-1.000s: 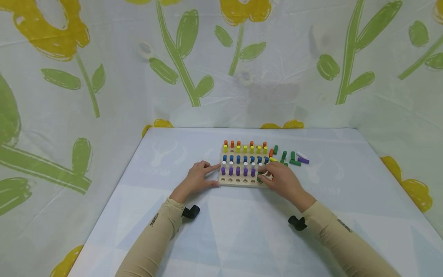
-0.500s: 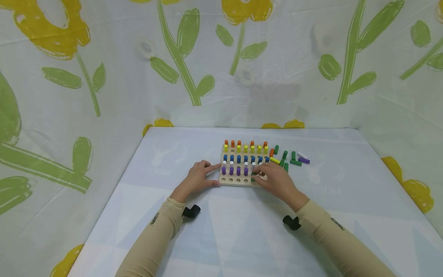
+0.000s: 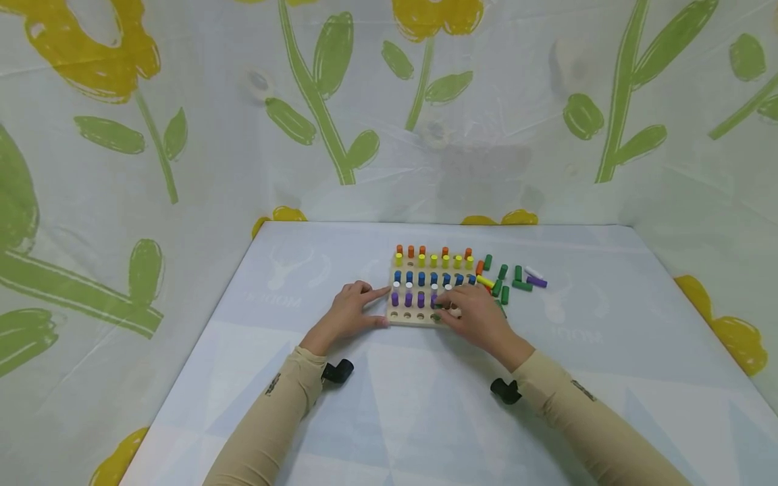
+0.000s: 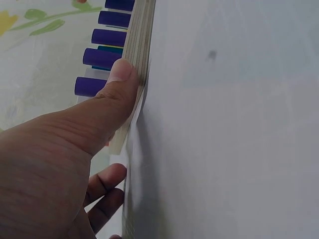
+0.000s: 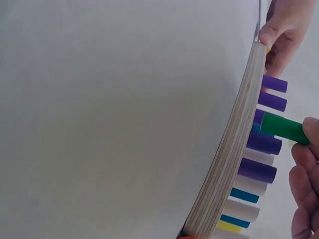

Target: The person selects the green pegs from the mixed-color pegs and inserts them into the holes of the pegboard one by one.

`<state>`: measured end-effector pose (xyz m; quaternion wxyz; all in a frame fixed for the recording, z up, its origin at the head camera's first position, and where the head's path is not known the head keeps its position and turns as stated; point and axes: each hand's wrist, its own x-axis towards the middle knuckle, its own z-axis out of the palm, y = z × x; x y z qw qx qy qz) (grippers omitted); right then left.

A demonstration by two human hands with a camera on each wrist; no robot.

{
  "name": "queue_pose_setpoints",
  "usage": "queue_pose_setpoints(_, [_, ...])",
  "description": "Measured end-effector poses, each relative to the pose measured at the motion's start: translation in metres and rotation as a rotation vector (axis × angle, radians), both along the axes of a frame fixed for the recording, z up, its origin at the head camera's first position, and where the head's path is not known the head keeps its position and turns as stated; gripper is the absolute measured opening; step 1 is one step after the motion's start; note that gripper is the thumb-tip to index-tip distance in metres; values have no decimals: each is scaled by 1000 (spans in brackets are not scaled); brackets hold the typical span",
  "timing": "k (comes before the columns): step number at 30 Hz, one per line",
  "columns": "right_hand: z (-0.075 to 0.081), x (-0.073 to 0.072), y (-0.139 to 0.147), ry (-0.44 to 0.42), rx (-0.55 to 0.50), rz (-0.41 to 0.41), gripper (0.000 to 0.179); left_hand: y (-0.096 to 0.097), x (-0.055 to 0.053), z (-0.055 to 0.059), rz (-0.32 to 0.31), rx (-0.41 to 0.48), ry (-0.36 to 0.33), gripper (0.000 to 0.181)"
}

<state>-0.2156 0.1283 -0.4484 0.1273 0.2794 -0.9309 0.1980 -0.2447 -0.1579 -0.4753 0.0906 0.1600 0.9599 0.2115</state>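
A wooden pegboard (image 3: 408, 322) lies on the table, with rows of orange, yellow, blue, white and purple pegs standing in it. Bare holes show along its front row. My right hand (image 3: 480, 317) pinches a green peg (image 5: 286, 128) by its upper end, between thumb and fingers. The peg is upright over the front row, close to a purple peg (image 5: 264, 143); whether its tip is in a hole I cannot tell. At the board's left side, my left hand (image 3: 348, 310) touches the edge with an extended index finger and rests its thumb (image 4: 119, 79) on the front corner.
Several loose green pegs (image 3: 521, 286) lie on the table right of the board. Among them are a white peg (image 3: 534, 273), a purple peg (image 3: 537, 281), a yellow peg (image 3: 485, 281) and an orange peg (image 3: 479, 267). A flower-printed curtain (image 3: 498, 135) stands behind the table.
My right hand has moved left along the front row, carrying the green peg from near the board's right end. The left hand stays at the board's left edge.
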Motion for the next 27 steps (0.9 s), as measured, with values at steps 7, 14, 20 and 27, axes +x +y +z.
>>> queue_pose_setpoints(7, [0, 0, -8, -24, 8, -6, 20, -2, -1, -3, -16, 9, 13, 77])
queue_pose_setpoints(14, [-2, -3, -16, 6, 21, 17, 16, -2, -2, -3, -21, 4, 29, 76])
queue_pose_setpoints(20, [-2, -3, -23, -10, -4, 21, 16, -1, -1, -2, -27, 2, 31, 76])
queue_pose_setpoints(27, [-1, -5, -32, -22, 23, 13, 18, -2, -1, -1, -29, 1, 37, 75])
